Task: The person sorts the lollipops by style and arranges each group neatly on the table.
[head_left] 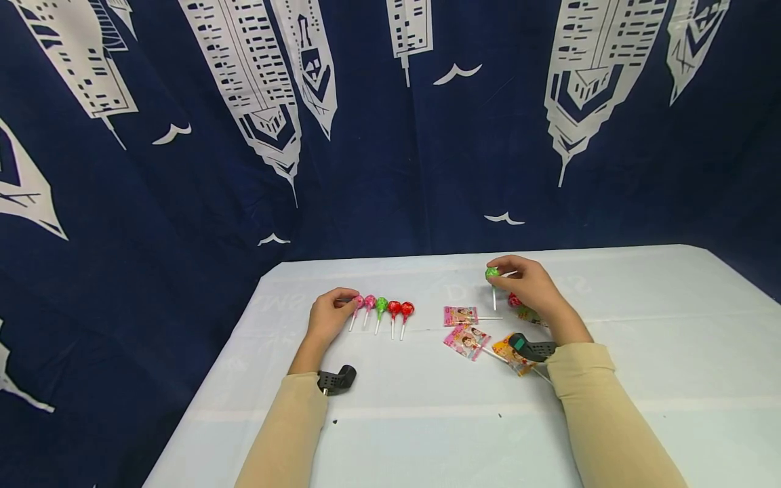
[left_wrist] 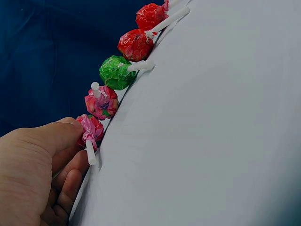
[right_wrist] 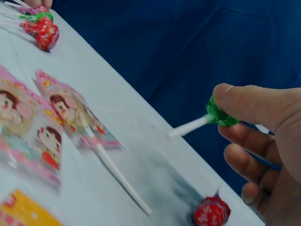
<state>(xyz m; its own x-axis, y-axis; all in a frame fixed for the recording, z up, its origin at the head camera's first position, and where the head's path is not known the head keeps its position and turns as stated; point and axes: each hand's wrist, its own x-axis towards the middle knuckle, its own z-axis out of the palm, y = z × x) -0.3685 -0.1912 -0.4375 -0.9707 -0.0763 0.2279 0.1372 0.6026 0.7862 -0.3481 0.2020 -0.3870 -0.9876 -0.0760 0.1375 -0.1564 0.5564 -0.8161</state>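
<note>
In the head view my left hand (head_left: 328, 317) is at the left end of a row of lollipops. Its thumb and fingers pinch the wrapped head of a pink lollipop (left_wrist: 91, 129). Beside that lie a second pink lollipop (head_left: 369, 302), a green lollipop (head_left: 381, 305) and two red lollipops (head_left: 394, 309), sticks towards me. Over on the right, my right hand (head_left: 532, 283) holds another green lollipop (right_wrist: 218, 114) by its head between thumb and fingers, raised off the table, its white stick hanging down. Under this hand sits a dark red lollipop (right_wrist: 211, 212).
Flat lollipops in pink printed wrappers (head_left: 460, 316) and one in an orange wrapper (head_left: 512, 356) lie by my right wrist. A green-wrapped sweet (head_left: 529, 315) is partly hidden by the right hand. The white table (head_left: 427, 420) ends at a dark blue printed curtain (head_left: 378, 183).
</note>
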